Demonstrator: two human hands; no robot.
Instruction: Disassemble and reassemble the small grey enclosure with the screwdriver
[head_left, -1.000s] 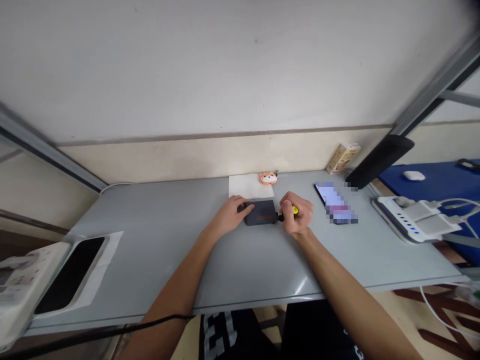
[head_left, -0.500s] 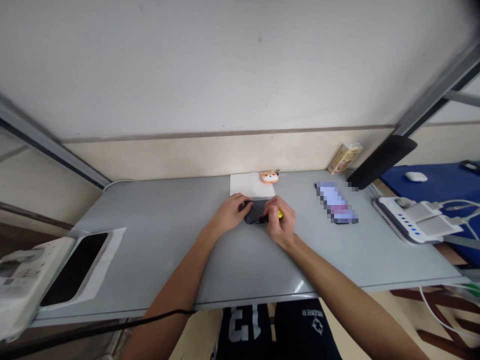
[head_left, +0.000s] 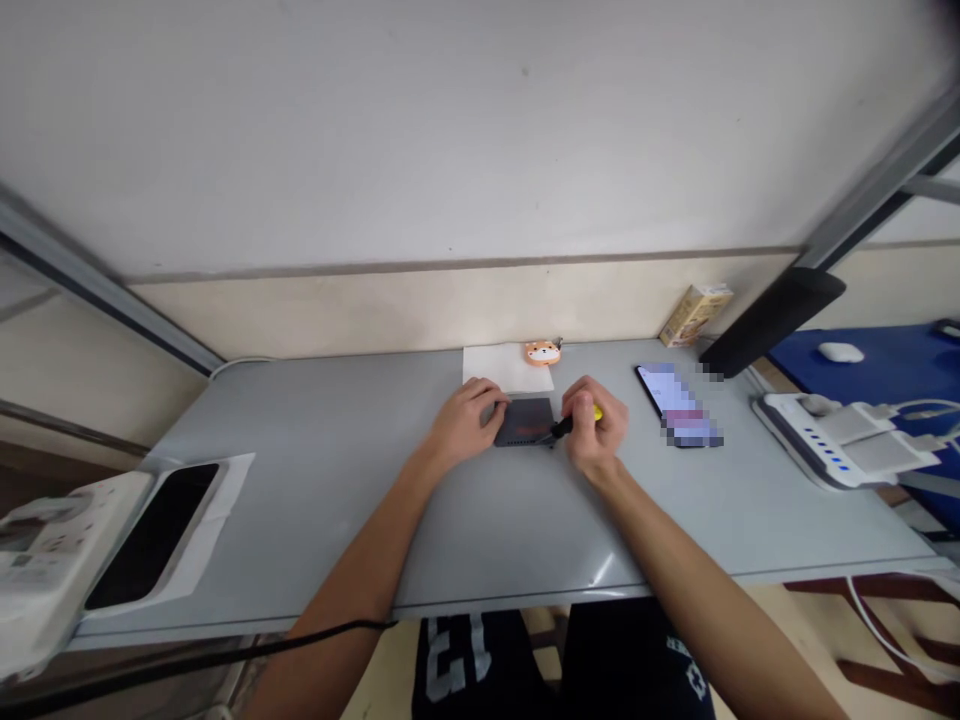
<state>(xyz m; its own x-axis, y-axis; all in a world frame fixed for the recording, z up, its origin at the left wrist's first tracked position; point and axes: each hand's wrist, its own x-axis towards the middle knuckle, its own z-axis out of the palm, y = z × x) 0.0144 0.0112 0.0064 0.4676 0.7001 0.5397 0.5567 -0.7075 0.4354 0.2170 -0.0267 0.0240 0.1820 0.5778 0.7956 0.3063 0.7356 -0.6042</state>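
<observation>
A flat dark grey box (head_left: 527,420) lies on the grey desk in front of me. My left hand (head_left: 469,418) rests at its left side, fingertips pressed on its edge and upper left corner. In my right hand (head_left: 595,425) is a tool with a black and yellow handle (head_left: 562,428), gripped in a closed fist. Its thin tip points left at the box's lower right corner; whether it touches cannot be made out. Behind the box lies a white paper (head_left: 491,370) with an orange and white animal-faced case (head_left: 542,352) at its right.
A lit phone (head_left: 675,405) lies to the right, before a small carton (head_left: 695,315) and a black cylinder (head_left: 772,320). Power strips stand at the far right (head_left: 840,440) and far left (head_left: 60,560). A dark-screened device (head_left: 154,535) lies left. A black cable (head_left: 225,655) crosses the front edge.
My right hand has moved right with the tool, from over the box to beside its right edge. More of the box's top shows. My left hand stays at its left side.
</observation>
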